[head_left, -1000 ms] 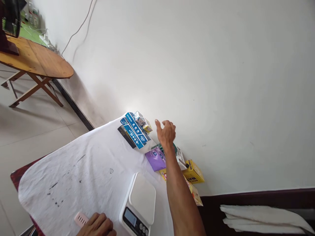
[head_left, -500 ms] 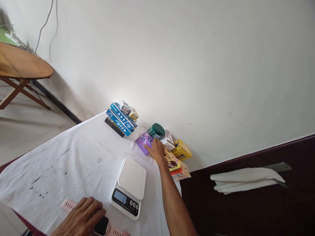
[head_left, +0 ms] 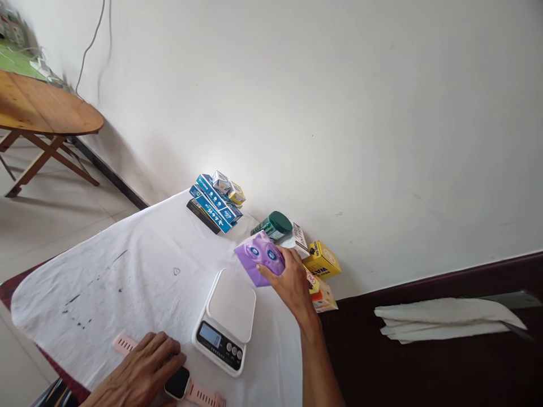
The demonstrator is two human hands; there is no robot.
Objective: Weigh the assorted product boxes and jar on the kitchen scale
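My right hand (head_left: 292, 280) grips a purple tissue pack (head_left: 258, 257) by its right side, thumb in front and fingers behind. The pack is tilted just beyond a white digital kitchen scale (head_left: 231, 305), whose display is lit. Nothing rests on the scale's plate. My left hand (head_left: 148, 362) lies palm down on the white cloth with its fingers loosely stretched, across a smartwatch (head_left: 177, 383) with a pink strap. Part of that strap is hidden under the hand. Behind the pack lies a jar with a dark green lid (head_left: 278, 225).
Stacked blue boxes (head_left: 214, 206) with two small boxes on top stand at the table's far edge. Yellow boxes (head_left: 322, 260) and a white box (head_left: 299, 240) stand by the wall. A wooden folding table (head_left: 51, 107) is at left; a cloth-wrapped blade (head_left: 441, 316) lies at right.
My right hand has lifted the purple tissue pack away from the jar and drawn it nearer to me, toward the scale. The left hand stays on the watch. The view has shifted slightly.
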